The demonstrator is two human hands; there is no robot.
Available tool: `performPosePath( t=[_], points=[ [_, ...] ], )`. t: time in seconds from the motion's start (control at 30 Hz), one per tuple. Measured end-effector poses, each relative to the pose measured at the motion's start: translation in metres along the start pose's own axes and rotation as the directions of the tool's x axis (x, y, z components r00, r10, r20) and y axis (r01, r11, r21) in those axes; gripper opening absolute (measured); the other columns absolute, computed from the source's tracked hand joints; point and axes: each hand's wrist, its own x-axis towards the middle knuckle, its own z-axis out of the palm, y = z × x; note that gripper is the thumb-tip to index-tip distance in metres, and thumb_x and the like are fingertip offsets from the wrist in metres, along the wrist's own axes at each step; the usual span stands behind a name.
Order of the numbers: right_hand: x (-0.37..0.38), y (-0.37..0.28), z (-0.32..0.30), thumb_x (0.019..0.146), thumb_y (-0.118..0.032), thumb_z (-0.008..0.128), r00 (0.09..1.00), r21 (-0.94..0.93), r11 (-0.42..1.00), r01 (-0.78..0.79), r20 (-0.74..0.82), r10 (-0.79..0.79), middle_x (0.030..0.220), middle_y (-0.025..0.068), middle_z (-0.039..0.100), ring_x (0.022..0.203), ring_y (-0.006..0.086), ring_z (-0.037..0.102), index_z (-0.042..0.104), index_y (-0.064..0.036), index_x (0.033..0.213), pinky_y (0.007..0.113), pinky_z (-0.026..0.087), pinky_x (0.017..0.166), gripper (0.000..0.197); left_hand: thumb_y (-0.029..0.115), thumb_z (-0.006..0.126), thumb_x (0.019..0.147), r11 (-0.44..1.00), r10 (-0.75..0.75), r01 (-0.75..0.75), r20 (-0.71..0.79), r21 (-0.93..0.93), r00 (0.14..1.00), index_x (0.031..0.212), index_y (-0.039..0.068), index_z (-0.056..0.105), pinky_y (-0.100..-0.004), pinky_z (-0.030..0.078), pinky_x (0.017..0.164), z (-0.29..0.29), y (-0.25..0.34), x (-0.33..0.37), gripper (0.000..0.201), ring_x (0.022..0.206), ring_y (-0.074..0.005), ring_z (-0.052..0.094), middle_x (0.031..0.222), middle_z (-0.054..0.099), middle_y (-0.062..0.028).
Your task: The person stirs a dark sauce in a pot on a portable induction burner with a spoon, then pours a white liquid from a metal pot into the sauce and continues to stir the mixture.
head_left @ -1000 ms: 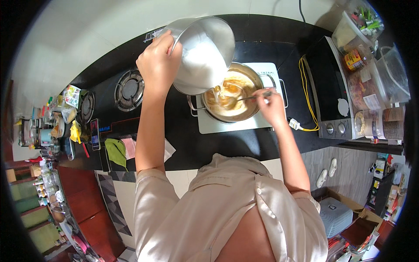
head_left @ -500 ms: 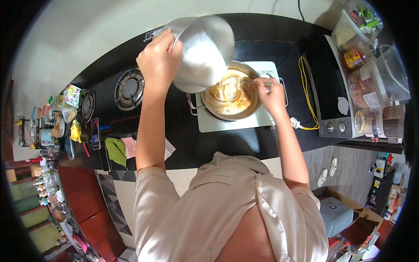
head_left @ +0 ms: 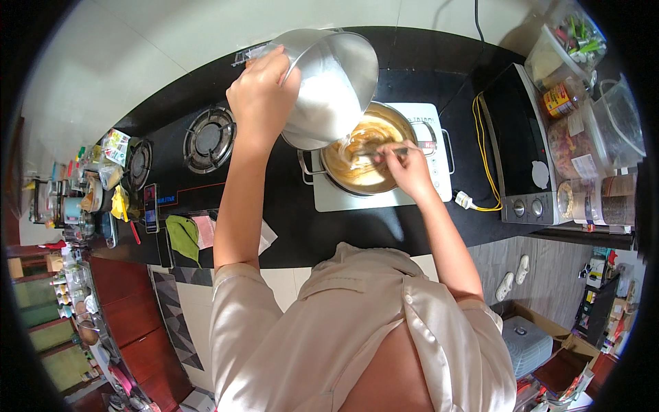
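My left hand (head_left: 263, 89) is closed on the rim of a large steel pot (head_left: 358, 58), tipped to the right with white liquid inside. Its lower lip hangs over a two-handled steel cooking pot (head_left: 307, 165), where a brown and cream mixture (head_left: 377, 130) shows white swirls. My right hand (head_left: 410, 172) is pinched round the handle of a metal stirring utensil (head_left: 371, 150), its head down in the mixture. Motion blur hides whether that head is a whisk or a spoon. Under the cooking pot sits a flat white cooktop (head_left: 331, 198).
A microwave (head_left: 511, 137) stands to the right, with jars and plastic tubs (head_left: 576, 137) beyond it. A yellow cord (head_left: 480, 137) with a white plug (head_left: 463, 200) lies beside the cooktop. Leftward are a gas burner (head_left: 209, 139), a phone (head_left: 151, 206) and a green cloth (head_left: 182, 239).
My right hand and the utensil have swept left and nearer to me through the mixture. The tipped pot has shifted slightly within the view; the white streaks are more blended.
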Motion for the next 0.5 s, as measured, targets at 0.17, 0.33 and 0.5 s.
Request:
performPosePath(
  t=[0.17, 0.33, 0.5],
  points=[
    [0.009, 0.009, -0.037, 0.087, -0.007, 0.058, 0.982, -0.149, 0.988, 0.027, -0.183, -0.055, 0.08, 0.015, 0.07, 0.07, 0.0255, 0.068, 0.072, -0.0015, 0.084, 0.035, 0.054, 0.067, 0.016, 0.011, 0.064, 0.073, 0.999, 0.035, -0.036, -0.038, -0.022, 0.999, 0.061, 0.005, 0.039, -0.0339, 0.048, 0.051, -0.002, 0.001, 0.0, 0.029, 0.062, -0.0279, 0.063, 0.094, 0.072, -0.0078],
    [0.009, 0.024, 0.002, 0.085, -0.01, 0.062, 0.991, 0.065, 0.998, -0.003, -0.132, 0.011, 0.084, 0.018, 0.068, 0.073, 0.0291, 0.068, 0.073, -0.0032, 0.087, 0.036, 0.053, 0.07, 0.013, 0.01, 0.063, 0.072, 0.999, 0.017, -0.018, -0.024, -0.033, 1.0, 0.061, 0.004, 0.039, -0.0345, 0.048, 0.051, 0.002, 0.009, 0.009, 0.027, 0.063, -0.0288, 0.063, 0.095, 0.072, -0.0082],
    [-0.005, -0.004, -0.05, 0.092, -0.008, 0.055, 0.997, -0.239, 0.971, 0.031, -0.066, -0.048, 0.089, 0.0151, 0.071, 0.077, 0.0236, 0.069, 0.072, -0.0006, 0.091, 0.035, 0.055, 0.071, 0.019, 0.01, 0.063, 0.072, 0.999, 0.043, -0.044, -0.039, -0.023, 0.998, 0.06, 0.004, 0.038, -0.0348, 0.048, 0.052, -0.001, 0.006, 0.004, 0.027, 0.064, -0.0282, 0.064, 0.096, 0.072, -0.0084]
  ],
)
